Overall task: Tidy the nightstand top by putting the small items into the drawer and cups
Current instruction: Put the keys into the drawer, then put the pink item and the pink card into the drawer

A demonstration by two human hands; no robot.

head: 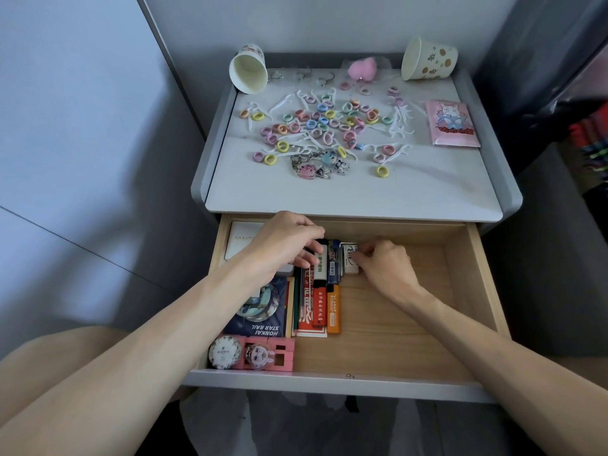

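The nightstand's wooden drawer (460, 291) is pulled open below the grey top (329, 192). Both hands are inside its back part. My left hand (283, 245) lies curled over a row of lighters (320, 266), fingertips touching them. My right hand (385, 268) pinches a small white eraser-like block (349, 258) beside the lighters. Several pastel hair ties (324, 121) and white floss picks (286, 102) lie scattered on the top, with two character keychains (316, 166). A tipped paper cup (248, 72) leans at the back left, another cup (427, 59) at the back right.
The drawer's left side holds a white box (241, 240), a blue card pack (260, 311), red and orange lighters (325, 307), a round tin (225, 352) and a pink holder (279, 353). Its right half is bare wood. A pink packet (452, 123) and pink puff (360, 69) sit on top.
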